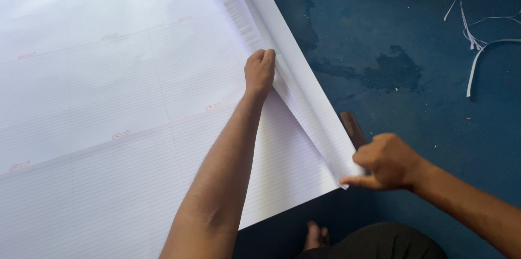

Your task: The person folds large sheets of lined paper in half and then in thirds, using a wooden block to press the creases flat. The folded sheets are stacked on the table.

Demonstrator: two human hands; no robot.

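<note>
My right hand [386, 162], nearest me, pinches the lower corner of the large white ruled paper sheets [108, 101] lying on the blue floor [412, 107]; my left hand [260, 70] grips the folded-over edge higher up, fingers curled shut around it

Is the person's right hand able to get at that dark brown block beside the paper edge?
Probably yes: the right hand pinches the paper's corner right beside the brown block, with only bare blue floor between, though it would have to release the paper.
</note>
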